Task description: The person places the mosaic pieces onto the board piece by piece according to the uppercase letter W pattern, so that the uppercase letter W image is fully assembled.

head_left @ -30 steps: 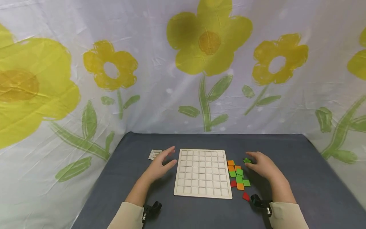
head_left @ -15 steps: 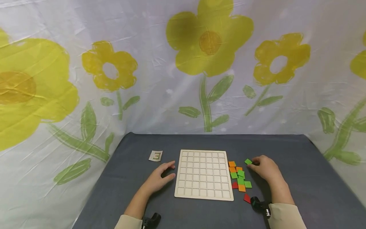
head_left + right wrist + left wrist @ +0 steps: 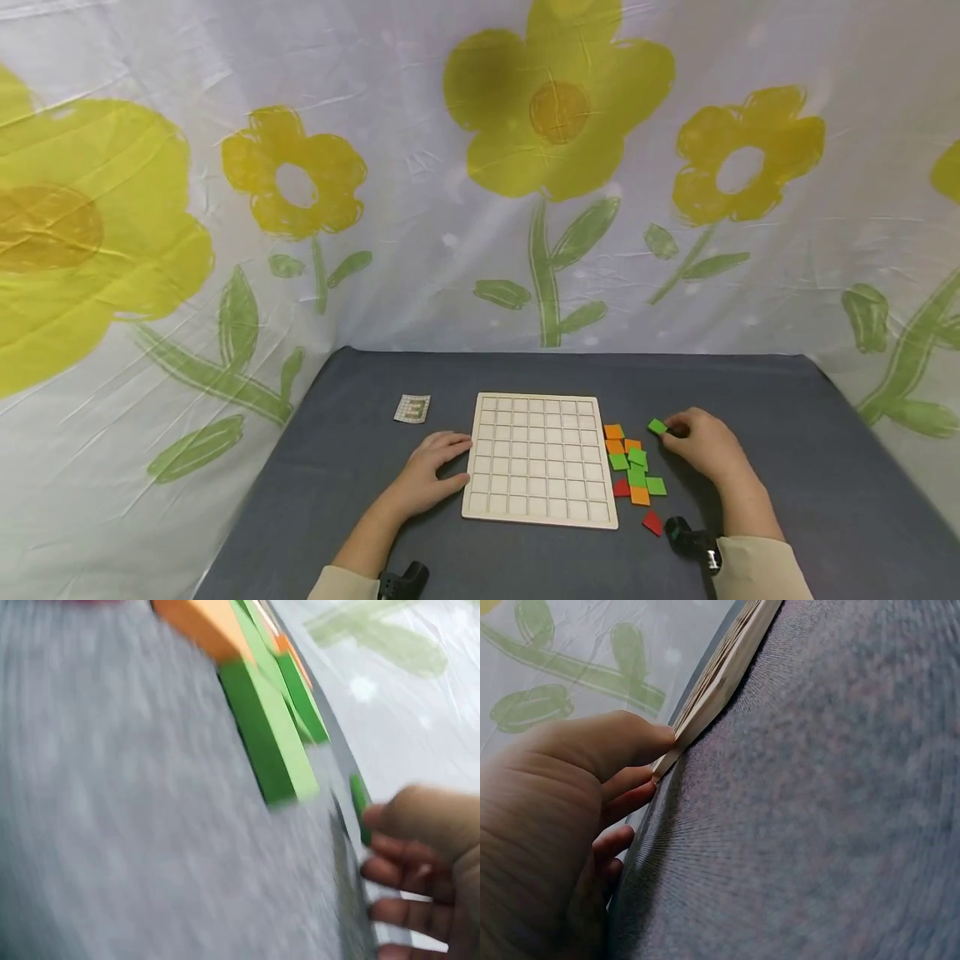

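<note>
A pale wooden grid board [image 3: 540,460] lies flat at the middle of the dark cloth. At its left edge my left hand [image 3: 429,475] rests with extended fingers, the thumb [image 3: 641,739] and fingertips touching the rim. On the far side of the board, my right hand [image 3: 708,448] pinches a small green square tile [image 3: 657,427] between thumb and fingers. The same tile [image 3: 360,810] shows edge-on in the right wrist view, partly covered by the thumb.
Several orange, green and red tiles [image 3: 637,477] cluster along the board's right edge. One red tile [image 3: 652,523] lies apart, nearer the front. Behind the left hand sits a small printed card [image 3: 412,408]. A flower-printed curtain [image 3: 420,208] encloses the table.
My left hand has come down and right onto the board's edge, uncovering the card. My right hand has closed finger and thumb on the green tile.
</note>
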### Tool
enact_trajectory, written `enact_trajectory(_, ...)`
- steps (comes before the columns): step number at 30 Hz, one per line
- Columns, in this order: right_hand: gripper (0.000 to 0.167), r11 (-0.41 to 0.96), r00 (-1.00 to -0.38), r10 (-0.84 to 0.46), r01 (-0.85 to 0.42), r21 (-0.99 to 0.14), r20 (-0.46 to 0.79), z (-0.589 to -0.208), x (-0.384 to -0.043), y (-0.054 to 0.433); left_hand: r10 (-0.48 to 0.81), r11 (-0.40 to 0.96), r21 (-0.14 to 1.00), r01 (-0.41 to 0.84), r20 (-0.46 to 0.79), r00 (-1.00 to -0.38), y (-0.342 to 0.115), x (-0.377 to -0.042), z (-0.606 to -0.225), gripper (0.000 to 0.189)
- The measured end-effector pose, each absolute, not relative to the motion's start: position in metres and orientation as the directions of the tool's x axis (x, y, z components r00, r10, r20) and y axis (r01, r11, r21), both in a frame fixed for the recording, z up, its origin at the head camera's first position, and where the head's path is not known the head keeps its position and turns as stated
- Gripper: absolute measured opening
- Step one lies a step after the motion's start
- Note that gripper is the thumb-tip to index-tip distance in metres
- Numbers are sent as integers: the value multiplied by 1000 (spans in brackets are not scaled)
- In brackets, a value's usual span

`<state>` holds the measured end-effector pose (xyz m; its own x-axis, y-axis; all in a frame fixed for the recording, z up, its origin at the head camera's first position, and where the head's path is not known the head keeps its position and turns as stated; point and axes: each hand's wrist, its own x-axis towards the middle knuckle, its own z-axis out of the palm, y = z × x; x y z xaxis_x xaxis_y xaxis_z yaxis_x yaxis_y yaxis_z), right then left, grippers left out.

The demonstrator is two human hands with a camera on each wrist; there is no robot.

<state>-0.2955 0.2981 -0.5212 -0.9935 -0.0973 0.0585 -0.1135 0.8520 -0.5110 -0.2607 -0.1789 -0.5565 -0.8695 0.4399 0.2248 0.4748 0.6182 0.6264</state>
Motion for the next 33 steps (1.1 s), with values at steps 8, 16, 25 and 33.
enact_trajectory(8, 34, 767, -987, -159, -142, -626, 29, -502, -292, 293, 449, 625, 620, 474, 211, -868, -180, -259, -557, 53)
enact_trajectory(16, 29, 748, -968, -243, -229, -623, 63, -475, -295, 266, 433, 631, 641, 437, 176, -884, -182, -258, -558, 52)
enact_trajectory(25, 28, 725, -951, -302, -277, -630, 70, -462, -300, 231, 458, 637, 617, 461, 178, -871, -180, -261, -556, 52)
enact_trajectory(33, 26, 756, -933, -360, -302, -581, 17, -474, -298, 205, 468, 647, 611, 457, 155, -870, -182, -260, -554, 51)
